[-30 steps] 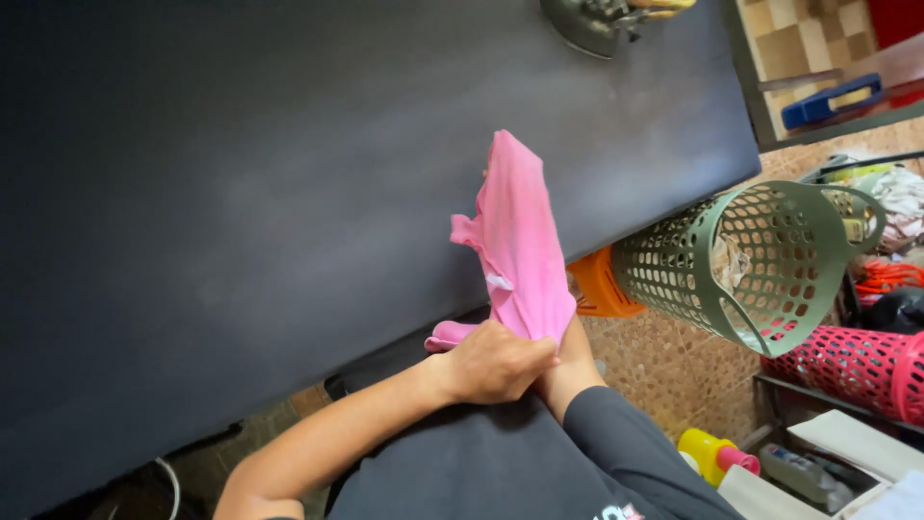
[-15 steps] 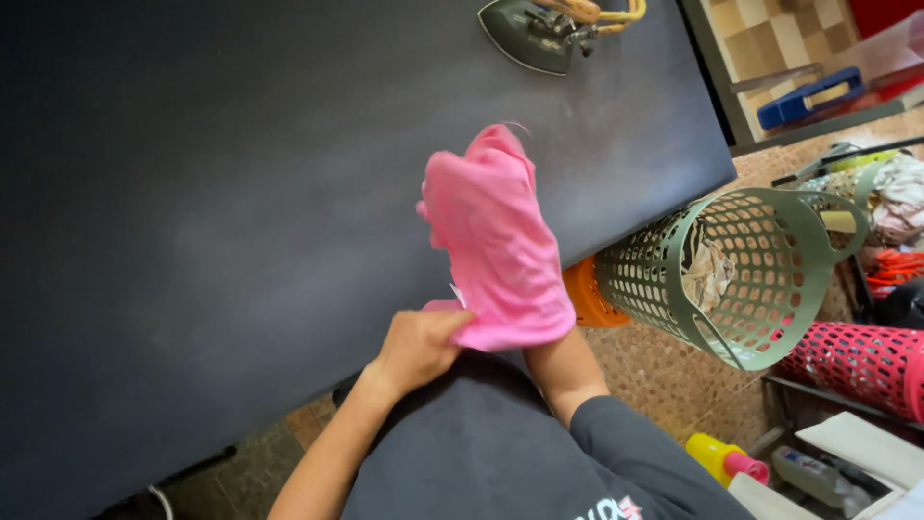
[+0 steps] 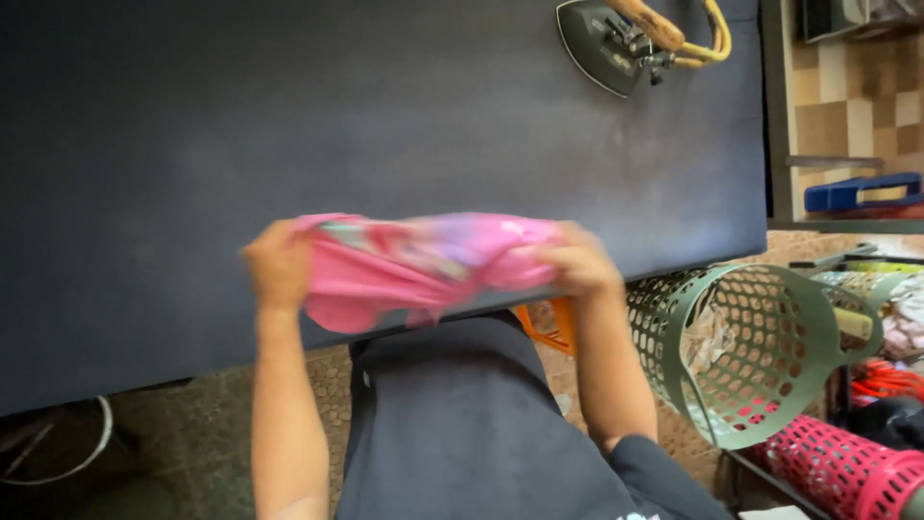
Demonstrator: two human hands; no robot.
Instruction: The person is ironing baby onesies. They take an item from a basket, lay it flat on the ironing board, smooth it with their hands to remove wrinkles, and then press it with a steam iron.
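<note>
A pink garment (image 3: 414,265) with a coloured print is stretched sideways between both hands, just above the near edge of the dark ironing table (image 3: 289,106). My left hand (image 3: 276,265) grips its left end. My right hand (image 3: 576,260) grips its right end. The cloth is bunched and blurred by motion.
A clothes iron (image 3: 616,34) with a yellow cord rests at the table's far right. A green perforated basket (image 3: 760,351) lies on its side at the right, a pink one (image 3: 837,472) below it. A blue object (image 3: 861,193) sits on a shelf at right.
The garment was held upright in a bunch near my body. My hands have moved apart and spread it out sideways over the table edge.
</note>
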